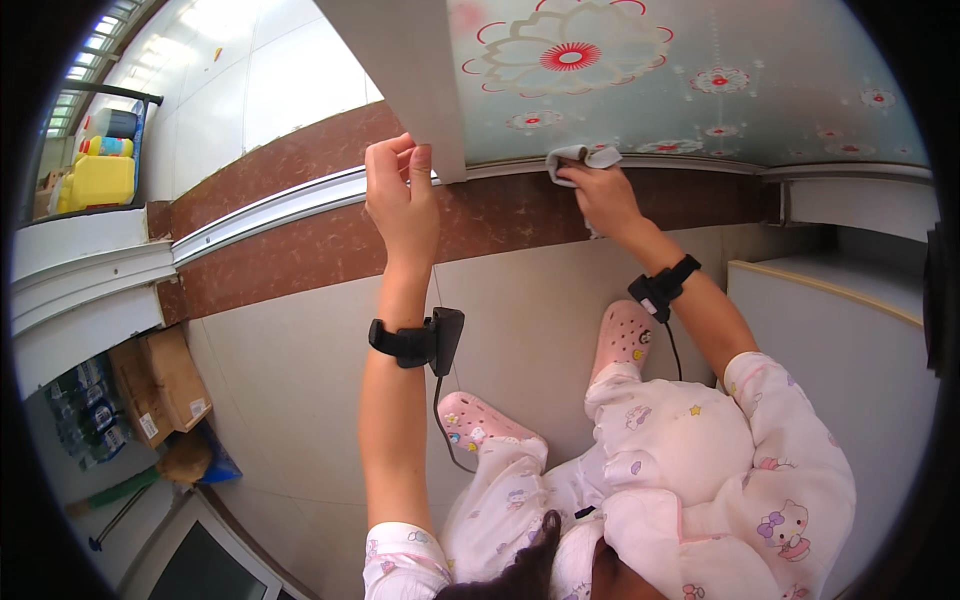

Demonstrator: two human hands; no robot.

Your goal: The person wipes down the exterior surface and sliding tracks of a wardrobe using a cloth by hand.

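My left hand (pixel 403 184) is at the free edge of a sliding door's pale metal frame (pixel 427 82), with its thumb and curled fingers about the edge. In my right hand (pixel 611 199) is a bunched grey-white cloth (pixel 585 161). The cloth touches the bottom of the door's frosted glass panel (pixel 637 105), where the glass meets the lower frame rail (pixel 690 160). Red and white flower patterns cover the glass. Part of the cloth hangs below my right palm.
A metal floor track (pixel 270 206) runs along a reddish-brown stone threshold (pixel 300 255). Yellow bottles (pixel 97 180) stand on a rack at left. Cardboard boxes (pixel 169 375), packed bottles (pixel 90 409) and a broom (pixel 184 457) are at lower left. A grey cabinet (pixel 825 330) stands at right.
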